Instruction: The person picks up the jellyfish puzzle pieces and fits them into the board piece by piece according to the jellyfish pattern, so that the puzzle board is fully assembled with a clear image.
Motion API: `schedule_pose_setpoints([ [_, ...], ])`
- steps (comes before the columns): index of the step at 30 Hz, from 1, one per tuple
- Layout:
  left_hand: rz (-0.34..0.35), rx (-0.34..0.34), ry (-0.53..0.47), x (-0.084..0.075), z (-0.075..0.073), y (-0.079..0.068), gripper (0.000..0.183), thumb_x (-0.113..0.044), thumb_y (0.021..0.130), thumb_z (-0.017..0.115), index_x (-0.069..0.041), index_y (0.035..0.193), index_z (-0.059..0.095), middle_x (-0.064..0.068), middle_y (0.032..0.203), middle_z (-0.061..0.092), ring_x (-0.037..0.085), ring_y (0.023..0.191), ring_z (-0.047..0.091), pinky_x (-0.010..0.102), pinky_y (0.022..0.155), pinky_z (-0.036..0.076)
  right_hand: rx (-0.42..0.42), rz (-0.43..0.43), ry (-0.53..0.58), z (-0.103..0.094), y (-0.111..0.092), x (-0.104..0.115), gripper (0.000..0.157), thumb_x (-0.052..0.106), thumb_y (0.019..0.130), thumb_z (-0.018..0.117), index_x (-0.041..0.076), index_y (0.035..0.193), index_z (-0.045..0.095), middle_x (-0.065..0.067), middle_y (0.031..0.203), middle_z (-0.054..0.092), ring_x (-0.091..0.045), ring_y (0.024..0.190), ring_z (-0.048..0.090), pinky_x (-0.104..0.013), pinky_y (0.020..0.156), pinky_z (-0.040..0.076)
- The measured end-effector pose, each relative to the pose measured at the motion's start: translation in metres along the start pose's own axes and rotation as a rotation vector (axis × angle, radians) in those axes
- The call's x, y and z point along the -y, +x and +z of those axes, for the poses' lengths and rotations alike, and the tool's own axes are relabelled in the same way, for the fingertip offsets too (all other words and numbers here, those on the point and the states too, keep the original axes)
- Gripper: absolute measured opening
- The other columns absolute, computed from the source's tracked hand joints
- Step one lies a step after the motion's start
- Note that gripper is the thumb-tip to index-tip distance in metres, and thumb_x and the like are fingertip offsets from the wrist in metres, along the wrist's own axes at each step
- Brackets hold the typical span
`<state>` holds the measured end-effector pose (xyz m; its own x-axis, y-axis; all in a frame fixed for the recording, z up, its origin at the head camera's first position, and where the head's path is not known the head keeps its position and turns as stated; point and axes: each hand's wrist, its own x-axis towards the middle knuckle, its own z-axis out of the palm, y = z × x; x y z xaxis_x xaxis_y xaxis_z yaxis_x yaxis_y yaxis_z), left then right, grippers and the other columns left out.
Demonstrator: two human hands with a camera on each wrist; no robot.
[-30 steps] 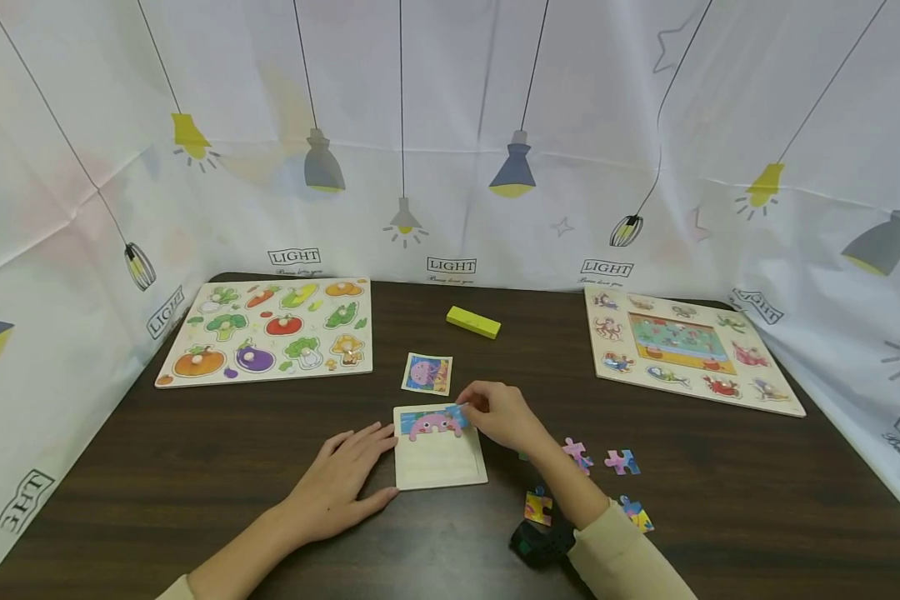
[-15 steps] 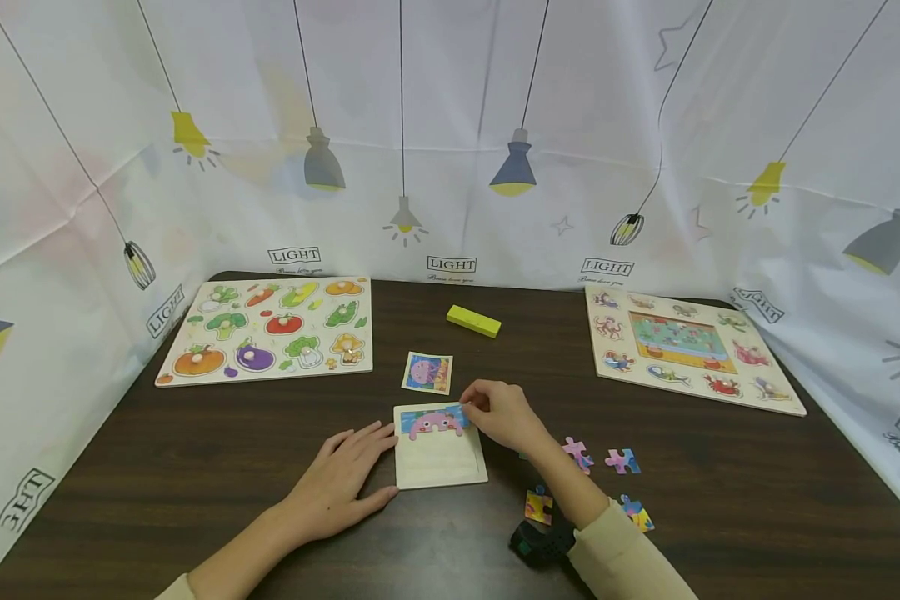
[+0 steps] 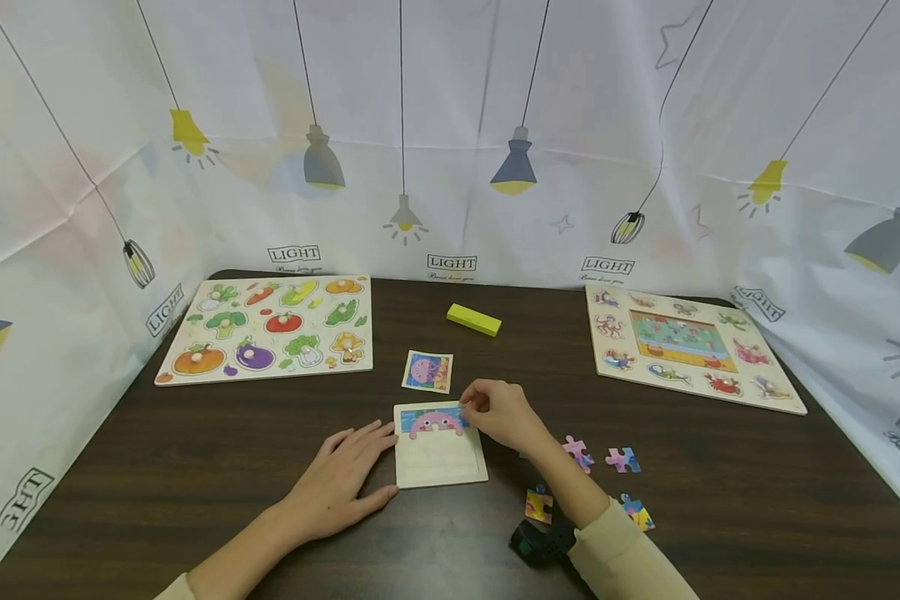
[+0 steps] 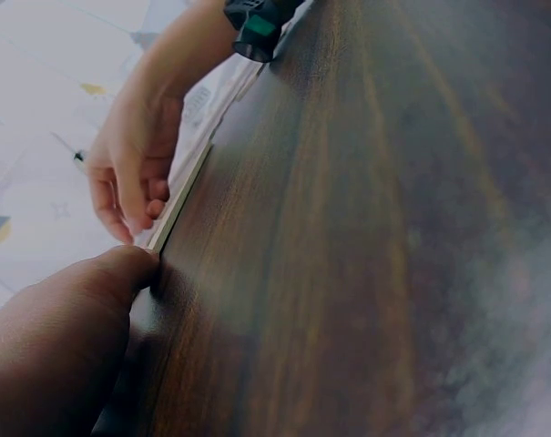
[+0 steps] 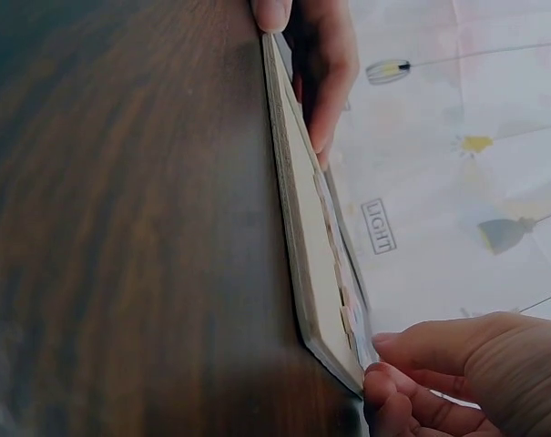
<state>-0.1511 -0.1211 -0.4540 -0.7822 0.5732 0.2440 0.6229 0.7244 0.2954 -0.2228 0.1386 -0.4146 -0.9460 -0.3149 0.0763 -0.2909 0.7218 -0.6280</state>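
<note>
A: Dark tabletop (image 3: 217,450) is carrying puzzle tray (image 3: 441,462). Hands?
B: Left hand (image 3: 337,485) straight-fingered, touching left edge; right hand (image 3: 501,414) sitting curled at far-right corner, grip unclear.
A: Handling?
B: Looking light, stiff; I'd grip rims.

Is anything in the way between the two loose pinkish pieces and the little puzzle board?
Seen from the head camera, yes: the right forearm crosses between the two pinkish pieces and the puzzle board. A mostly hidden greenish bit also peeks out beside the arm.
</note>
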Motion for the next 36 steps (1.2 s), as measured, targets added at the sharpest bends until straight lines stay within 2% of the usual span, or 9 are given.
schedule_pose_setpoints([
  [18, -0.018, 0.032, -0.005, 0.000, -0.001, 0.000, 0.061, -0.054, 0.089, 0.046, -0.015, 0.137, 0.042, 0.000, 0.146, 0.032, 0.016, 0.134, 0.025, 0.045, 0.103, 0.020, 0.025, 0.017, -0.024, 0.002, 0.000, 0.002, 0.010, 0.010, 0.078, 0.072, 0.009, 0.085, 0.065, 0.005, 0.066, 0.052, -0.011, 0.059, 0.047, -0.022, 0.049, 0.040],
  [36, 0.003, -0.007, -0.003, -0.001, 0.001, -0.001, 0.061, -0.052, 0.089, 0.050, -0.013, 0.135, 0.044, 0.002, 0.144, 0.036, 0.019, 0.133, 0.029, 0.047, 0.101, 0.023, 0.002, -0.038, -0.061, -0.025, -0.009, -0.002, 0.012, 0.011, 0.079, 0.070, 0.009, 0.090, 0.066, 0.005, 0.073, 0.058, -0.011, 0.065, 0.050, -0.026, 0.060, 0.044],
])
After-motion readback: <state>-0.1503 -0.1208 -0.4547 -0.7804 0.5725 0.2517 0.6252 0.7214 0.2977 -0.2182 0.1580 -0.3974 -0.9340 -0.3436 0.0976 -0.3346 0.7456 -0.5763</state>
